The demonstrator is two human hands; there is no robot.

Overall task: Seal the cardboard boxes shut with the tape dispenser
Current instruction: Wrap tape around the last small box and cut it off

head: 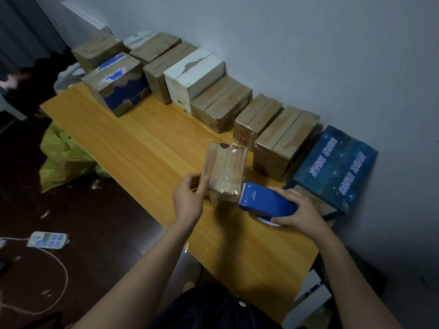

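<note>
A small brown cardboard box (225, 172) stands tilted on the wooden table (147, 150), its top covered in clear tape. My left hand (188, 198) grips its left side with thumb and fingers curled round the edge. My right hand (298, 210) holds the blue tape dispenser (266, 200) from above. The dispenser's toothed blade touches the box's lower right corner, and a strip of clear tape runs from it onto the box.
Several taped brown boxes (282, 146), a white box (194, 77) and a blue-and-brown box (116, 84) line the wall. A large dark blue printed box (332, 172) sits right of the dispenser. A power strip (47, 239) and a yellow-green bag (64, 157) lie on the floor at left.
</note>
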